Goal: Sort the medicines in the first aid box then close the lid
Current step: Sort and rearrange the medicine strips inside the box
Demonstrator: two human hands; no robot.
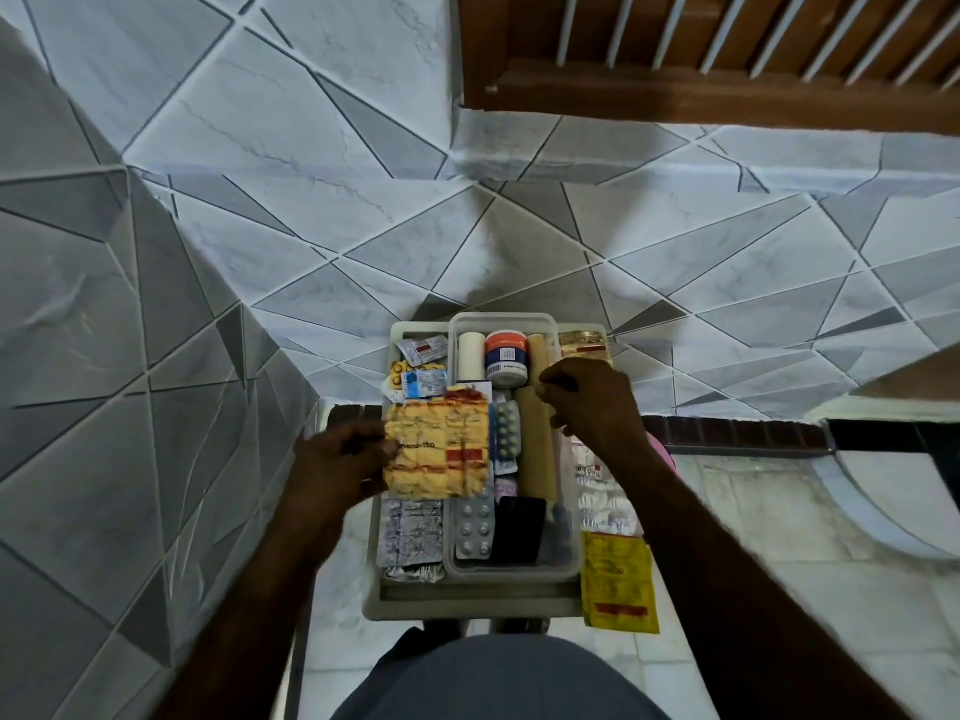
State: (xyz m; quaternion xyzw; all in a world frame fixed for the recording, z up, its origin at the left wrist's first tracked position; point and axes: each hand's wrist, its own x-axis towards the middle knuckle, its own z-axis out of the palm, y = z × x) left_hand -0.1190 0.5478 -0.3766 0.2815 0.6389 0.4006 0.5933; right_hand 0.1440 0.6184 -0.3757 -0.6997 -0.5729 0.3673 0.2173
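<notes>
The only print that reads clearly is on the crumpled yellow blister sheet (439, 446): letters ending "ena-150", with the start of the word hidden under a thumb. A red band sits below it. Every other label is too blurred to read.

The first aid box (467, 609) stands open on the pale surface, close to the tiled wall, with a clear inner tray (569, 563) set in its right part. Along the far end of the tray lie one white bandage roll (470, 356), one jar with an orange and white label (506, 358) and one tan roll (540, 353). A second tan roll (535, 449) lies lengthwise nearer. Beside it is one strip of pale tablets (506, 433), and at the near end a silver blister strip (474, 532) and a black packet (519, 530).

Left of the tray lie a blue sachet (426, 381) and another silver strip (410, 532). A second yellow pack (584, 345) sits at the box's far right corner. A third yellow sheet (618, 584) lies on the surface just right of the box.

The left hand (337, 454) pinches the left edge of the "ena-150" sheet, holding it over the box. The right hand (592, 402) has its fingers curled above the far end of the nearer tan roll; I cannot tell whether it grips anything.
</notes>
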